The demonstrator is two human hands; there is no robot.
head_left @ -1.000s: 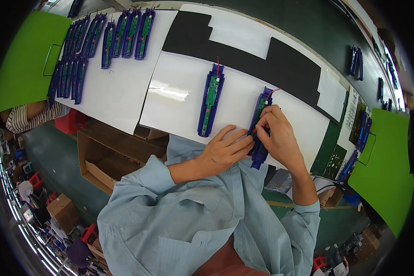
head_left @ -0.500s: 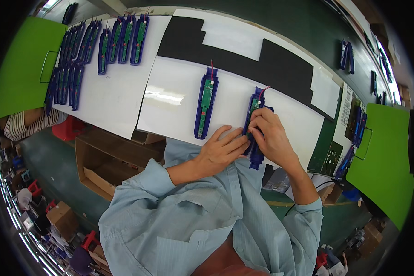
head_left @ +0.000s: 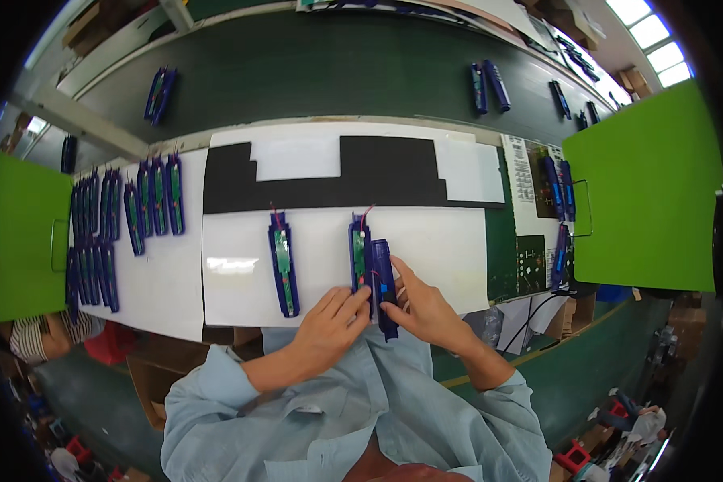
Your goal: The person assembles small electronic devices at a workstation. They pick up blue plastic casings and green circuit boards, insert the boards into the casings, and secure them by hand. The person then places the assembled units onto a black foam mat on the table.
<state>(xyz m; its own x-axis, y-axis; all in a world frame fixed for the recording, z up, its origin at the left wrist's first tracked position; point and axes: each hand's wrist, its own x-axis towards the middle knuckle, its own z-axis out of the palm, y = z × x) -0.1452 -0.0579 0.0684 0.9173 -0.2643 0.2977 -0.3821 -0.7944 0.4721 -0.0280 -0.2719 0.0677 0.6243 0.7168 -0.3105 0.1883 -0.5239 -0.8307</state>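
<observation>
Fitting step: both hands' fingers (head_left: 360, 299) clamp a long blue plastic housing (head_left: 384, 287) beside the green circuit-board tray (head_left: 359, 255); seating it needs careful alignment.

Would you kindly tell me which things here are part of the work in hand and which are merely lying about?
In hand:
- left hand
- right hand
- blue pack with green board
- blue casing

Lying about:
- single blue pack
- row of blue packs
- black sheet
- packs on the belt
</observation>
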